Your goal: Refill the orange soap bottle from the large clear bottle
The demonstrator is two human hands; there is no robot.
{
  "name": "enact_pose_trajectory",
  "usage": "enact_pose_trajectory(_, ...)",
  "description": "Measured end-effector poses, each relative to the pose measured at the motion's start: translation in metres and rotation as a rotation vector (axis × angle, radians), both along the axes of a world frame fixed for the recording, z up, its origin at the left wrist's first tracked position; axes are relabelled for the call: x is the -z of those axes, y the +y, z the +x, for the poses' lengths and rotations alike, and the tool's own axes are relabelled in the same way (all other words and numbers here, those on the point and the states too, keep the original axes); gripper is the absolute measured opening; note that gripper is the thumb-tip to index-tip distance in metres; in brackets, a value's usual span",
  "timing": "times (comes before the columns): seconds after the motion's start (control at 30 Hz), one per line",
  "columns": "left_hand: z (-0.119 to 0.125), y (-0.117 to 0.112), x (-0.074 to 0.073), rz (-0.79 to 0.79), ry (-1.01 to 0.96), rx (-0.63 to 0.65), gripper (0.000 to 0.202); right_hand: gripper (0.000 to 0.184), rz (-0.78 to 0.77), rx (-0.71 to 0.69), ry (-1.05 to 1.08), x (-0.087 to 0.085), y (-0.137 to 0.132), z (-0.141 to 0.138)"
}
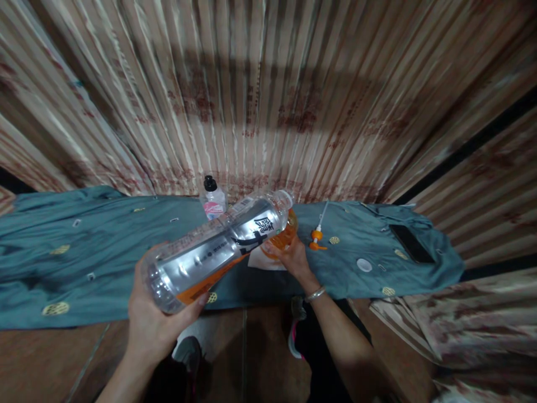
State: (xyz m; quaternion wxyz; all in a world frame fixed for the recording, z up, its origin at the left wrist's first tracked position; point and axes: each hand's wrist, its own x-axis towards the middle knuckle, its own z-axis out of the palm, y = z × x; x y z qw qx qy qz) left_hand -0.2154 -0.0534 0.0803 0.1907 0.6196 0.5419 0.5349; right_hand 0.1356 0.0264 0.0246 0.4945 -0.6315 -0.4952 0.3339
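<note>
My left hand is wrapped around the lower end of a large clear plastic bottle with a silver and orange label. The bottle is tilted, its mouth up and to the right, over a smaller bottle of orange liquid. My right hand grips that orange bottle, whose top is partly hidden behind the large bottle. Under it lies a white cloth or tissue. To the right is an orange pump dispenser top with its tube. I cannot make out liquid flowing between the bottles.
A clear bottle with a black cap stands behind the large bottle. A white round lid and a black phone lie to the right on the teal cloth. Patterned curtains hang close behind.
</note>
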Motion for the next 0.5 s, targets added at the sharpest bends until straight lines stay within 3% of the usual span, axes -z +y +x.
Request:
enact_pose_trajectory(0.27,0.005,-0.002,-0.005,-0.018,0.000,-0.048,0.082,0.069,0.035,-0.007,0.037,-0.002,-0.003,-0.001)
enact_pose_trajectory(0.5,-0.009,-0.001,0.001,0.016,0.072,-0.008,0.093,0.072,-0.004,-0.018,0.017,-0.004,-0.004,0.001)
